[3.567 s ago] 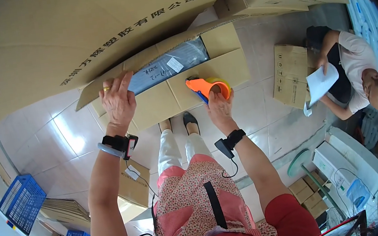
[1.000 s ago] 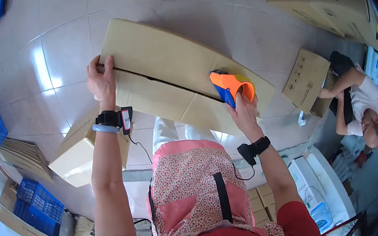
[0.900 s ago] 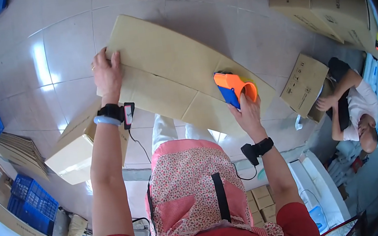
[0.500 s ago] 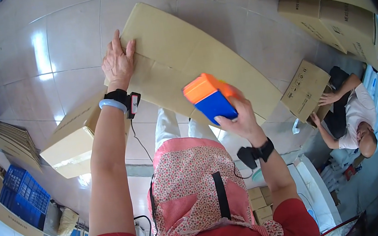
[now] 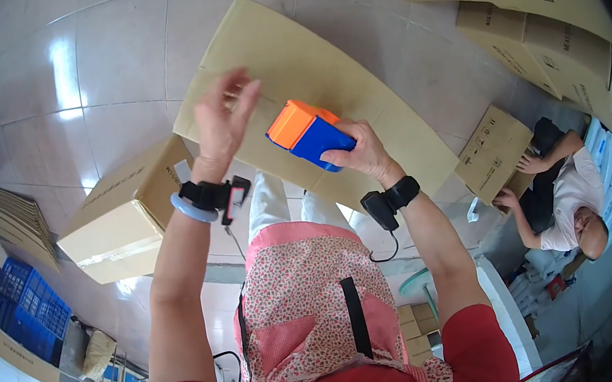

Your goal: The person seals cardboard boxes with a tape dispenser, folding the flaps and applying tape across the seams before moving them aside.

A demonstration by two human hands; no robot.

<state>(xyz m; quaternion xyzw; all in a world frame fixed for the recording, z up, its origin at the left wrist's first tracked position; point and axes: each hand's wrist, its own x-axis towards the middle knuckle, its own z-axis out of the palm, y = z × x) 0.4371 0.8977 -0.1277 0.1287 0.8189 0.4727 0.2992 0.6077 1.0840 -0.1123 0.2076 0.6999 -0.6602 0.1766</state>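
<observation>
Now the right hand [image 5: 365,152] grips the orange-and-blue tape dispenser [image 5: 311,138] above the carton [image 5: 332,72]; the left hand [image 5: 223,120] (blurred, fingers apart, seemingly empty) hovers alongside; looks like taping prep; next calls for steadying the carton, lowering the dispenser

The left-side fisheye head camera sits above the floral-print apron [image 5: 302,270], looking steeply down its front, upright and unmirrored. The apron is near; the long cardboard carton [image 5: 296,70] beyond the apron is farther off, and the tiled floor [image 5: 120,60] past the apron bows toward the rim.
</observation>
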